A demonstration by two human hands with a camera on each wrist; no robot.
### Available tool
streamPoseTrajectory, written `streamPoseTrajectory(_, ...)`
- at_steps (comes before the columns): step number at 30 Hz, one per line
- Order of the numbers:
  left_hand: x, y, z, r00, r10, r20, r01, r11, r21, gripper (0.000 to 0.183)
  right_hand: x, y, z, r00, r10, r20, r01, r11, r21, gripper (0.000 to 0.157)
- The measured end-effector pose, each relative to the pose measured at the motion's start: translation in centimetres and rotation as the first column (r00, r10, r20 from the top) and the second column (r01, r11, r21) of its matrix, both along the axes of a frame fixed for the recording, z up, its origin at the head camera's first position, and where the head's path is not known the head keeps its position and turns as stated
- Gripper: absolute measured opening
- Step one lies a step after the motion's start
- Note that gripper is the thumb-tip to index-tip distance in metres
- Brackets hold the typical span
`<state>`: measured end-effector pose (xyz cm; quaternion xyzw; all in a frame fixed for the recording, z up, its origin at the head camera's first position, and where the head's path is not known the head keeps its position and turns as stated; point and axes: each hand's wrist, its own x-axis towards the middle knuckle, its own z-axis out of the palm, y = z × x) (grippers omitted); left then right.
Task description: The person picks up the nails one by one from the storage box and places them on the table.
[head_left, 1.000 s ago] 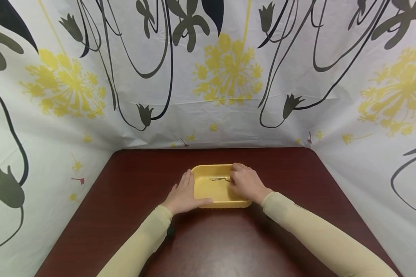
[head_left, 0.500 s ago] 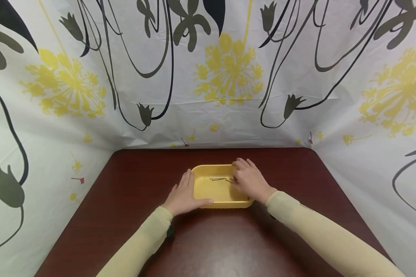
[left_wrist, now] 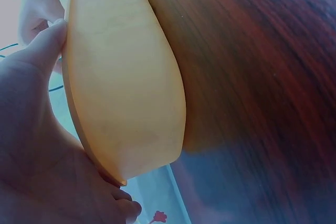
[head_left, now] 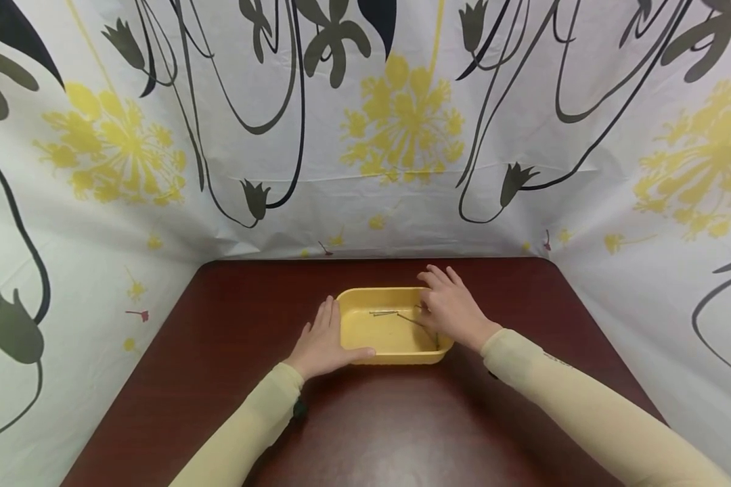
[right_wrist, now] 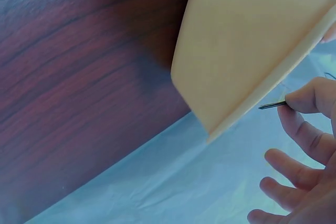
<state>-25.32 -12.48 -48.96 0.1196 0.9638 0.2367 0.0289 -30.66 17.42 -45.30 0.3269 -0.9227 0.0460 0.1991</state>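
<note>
A shallow yellow plastic tray stands on the table. My left hand rests against its left end with straight fingers, the thumb laid on the front rim. Over the tray's right end is my right hand. Its thumb and index finger pinch a thin dark nail, whose pointed tip sticks out in the right wrist view; the other fingers are spread. Inside the tray lie a few thin nails. Another long thin one slants toward the right hand, which partly hides that end of the tray.
The dark red-brown wooden table extends around the tray. White cloth printed with flowers hangs behind it and at both sides. In the left wrist view, the tray's wall hides its contents.
My right hand has shifted right and slightly up toward the tray's right end, uncovering more of the slanting nail. The left hand has stayed in place on the tray.
</note>
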Motion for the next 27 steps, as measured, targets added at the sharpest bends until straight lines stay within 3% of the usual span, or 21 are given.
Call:
streamPoseTrajectory(8, -0.2, 0.0, -0.1, 1.000, -0.013, 0.005, 0.013, 1.000, 0.011, 0.140, 0.0, 1.8, 0.4, 1.000, -0.005, -0.013, 0.005, 1.000, -0.009, 0.019)
streamPoseTrajectory(27, -0.5, 0.0, -0.3, 1.000, 0.004, 0.022, -0.003, 0.999, -0.033, 0.137, 0.2, 7.0, 1.3, 0.994, -0.108, 0.011, 0.108, 0.994, 0.032, 0.021)
